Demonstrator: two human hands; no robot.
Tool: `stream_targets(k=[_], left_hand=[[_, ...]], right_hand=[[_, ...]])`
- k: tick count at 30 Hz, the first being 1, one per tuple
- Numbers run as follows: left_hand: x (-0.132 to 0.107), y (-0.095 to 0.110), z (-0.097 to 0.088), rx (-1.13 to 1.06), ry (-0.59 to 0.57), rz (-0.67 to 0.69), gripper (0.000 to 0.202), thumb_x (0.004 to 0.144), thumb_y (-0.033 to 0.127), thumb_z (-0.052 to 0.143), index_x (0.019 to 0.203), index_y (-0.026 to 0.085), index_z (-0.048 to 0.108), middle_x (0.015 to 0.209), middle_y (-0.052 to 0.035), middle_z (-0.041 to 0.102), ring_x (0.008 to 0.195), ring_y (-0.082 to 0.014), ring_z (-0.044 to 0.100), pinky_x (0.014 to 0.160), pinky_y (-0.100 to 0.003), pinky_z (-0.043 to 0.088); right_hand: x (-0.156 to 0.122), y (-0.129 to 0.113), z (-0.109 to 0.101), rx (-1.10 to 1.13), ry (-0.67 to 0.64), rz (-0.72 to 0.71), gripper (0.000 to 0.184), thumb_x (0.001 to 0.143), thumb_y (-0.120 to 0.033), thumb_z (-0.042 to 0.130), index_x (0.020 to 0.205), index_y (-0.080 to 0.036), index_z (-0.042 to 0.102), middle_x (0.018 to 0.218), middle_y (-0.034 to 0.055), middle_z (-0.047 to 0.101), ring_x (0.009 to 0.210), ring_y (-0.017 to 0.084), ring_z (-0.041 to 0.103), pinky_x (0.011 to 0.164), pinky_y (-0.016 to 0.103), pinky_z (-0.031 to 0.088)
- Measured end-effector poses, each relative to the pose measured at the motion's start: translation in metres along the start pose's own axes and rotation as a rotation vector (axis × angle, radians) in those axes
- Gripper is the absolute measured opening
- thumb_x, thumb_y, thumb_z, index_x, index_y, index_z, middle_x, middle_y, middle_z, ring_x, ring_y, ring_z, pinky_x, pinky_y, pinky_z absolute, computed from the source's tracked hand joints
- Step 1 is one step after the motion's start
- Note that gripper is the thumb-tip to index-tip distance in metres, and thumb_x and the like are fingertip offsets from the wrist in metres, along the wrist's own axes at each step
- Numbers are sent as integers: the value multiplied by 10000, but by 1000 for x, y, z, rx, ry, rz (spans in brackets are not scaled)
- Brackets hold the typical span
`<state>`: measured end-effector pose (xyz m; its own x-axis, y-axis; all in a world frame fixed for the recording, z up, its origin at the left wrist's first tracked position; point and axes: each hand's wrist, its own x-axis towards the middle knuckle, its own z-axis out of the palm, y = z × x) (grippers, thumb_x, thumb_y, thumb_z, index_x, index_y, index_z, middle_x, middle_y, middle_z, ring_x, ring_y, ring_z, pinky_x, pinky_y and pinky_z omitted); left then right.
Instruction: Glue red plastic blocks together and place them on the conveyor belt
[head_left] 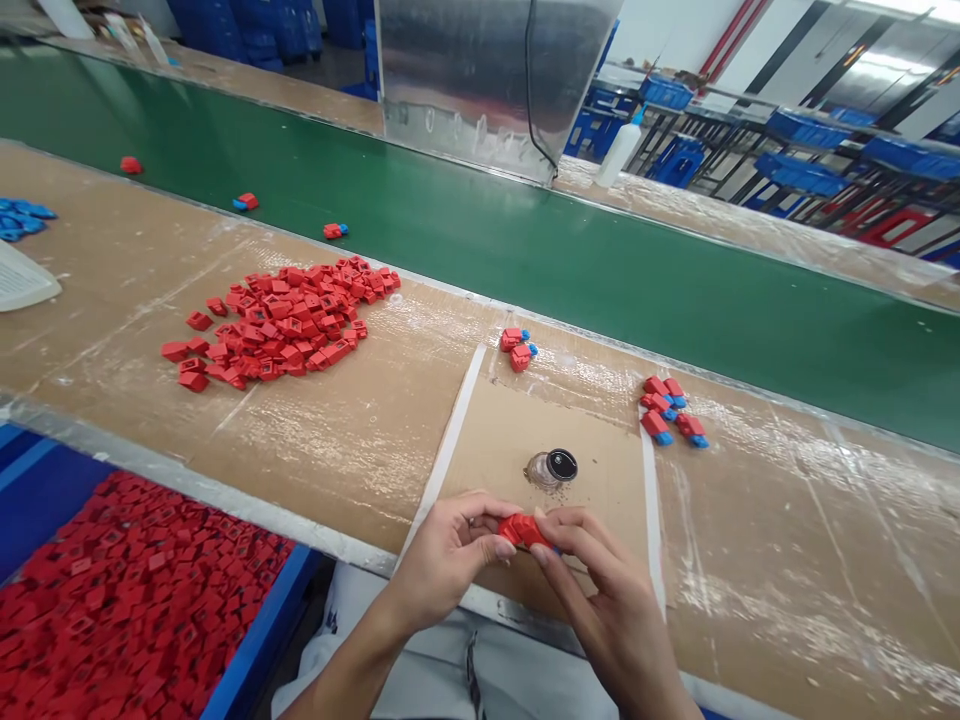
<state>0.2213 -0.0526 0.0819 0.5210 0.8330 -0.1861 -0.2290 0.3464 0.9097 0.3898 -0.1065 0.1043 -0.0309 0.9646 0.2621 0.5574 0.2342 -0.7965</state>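
Observation:
Close to the table's front edge, my left hand and my right hand meet over a cardboard sheet. Between their fingertips is a red plastic piece, pinched from both sides. A bit of blue shows at its right end, partly covered by my right fingers. I cannot tell whether it is one part or two pressed together. Just beyond my fingers is a small glass jar with a black top, dark specks around it. Two red-and-blue pieces lie past the sheet's far edge.
A heap of red pieces covers the table's left side; several red-and-blue pieces lie right. A green conveyor belt crosses behind, carrying a few pieces. A blue bin of red parts stands lower left. A bottle stands beyond.

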Motion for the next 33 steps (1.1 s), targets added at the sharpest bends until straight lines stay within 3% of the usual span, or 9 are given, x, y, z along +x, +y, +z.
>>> stream_targets(k=[6, 9, 13, 17, 26, 33], left_hand=[[-2, 3, 0, 50, 23, -14, 187, 800, 140, 682, 970, 168, 753, 875, -47, 696, 779, -155, 628, 712, -235, 496], [-1, 2, -1, 23, -24, -60, 191, 791, 166, 705, 979, 158, 738, 861, -47, 702, 764, -150, 621, 731, -245, 490], [1, 2, -1, 84, -29, -114, 378, 782, 262, 743, 1143, 169, 679, 809, -21, 658, 722, -140, 587, 699, -246, 476], [2, 6, -3, 184, -144, -126, 287, 862, 317, 645, 1093, 150, 680, 730, 12, 561, 611, -99, 470, 553, -204, 388], [5, 9, -8, 294, -231, -120, 136, 899, 233, 549, 886, 140, 649, 665, 27, 526, 524, -66, 446, 499, -178, 350], [4, 9, -14, 358, -223, -146, 227, 927, 298, 532, 1035, 146, 662, 591, 39, 502, 466, -70, 453, 429, -159, 340]], right_hand=[[-3, 1, 3, 17, -50, 31, 154, 981, -191, 501, 1043, -242, 632, 980, 55, 608, 886, 185, 625, 744, 251, 517], [-6, 5, 3, 75, -36, 52, 125, 977, -201, 513, 1011, -233, 629, 991, 61, 614, 917, 196, 624, 777, 270, 524], [-14, 9, 6, 99, 80, 87, 171, 969, -202, 529, 1111, -227, 621, 1045, 76, 610, 955, 203, 621, 787, 289, 538], [-19, 9, 9, 9, 160, 39, 198, 956, -174, 552, 1128, -227, 635, 1048, 70, 603, 963, 189, 618, 804, 267, 524], [-12, 1, 11, 7, 39, -17, 251, 977, -107, 459, 1146, -198, 621, 949, 72, 575, 828, 165, 602, 721, 240, 504], [-10, 2, 18, 8, 40, -39, 220, 979, -88, 418, 1054, -192, 597, 934, 74, 563, 817, 172, 570, 712, 266, 489]])
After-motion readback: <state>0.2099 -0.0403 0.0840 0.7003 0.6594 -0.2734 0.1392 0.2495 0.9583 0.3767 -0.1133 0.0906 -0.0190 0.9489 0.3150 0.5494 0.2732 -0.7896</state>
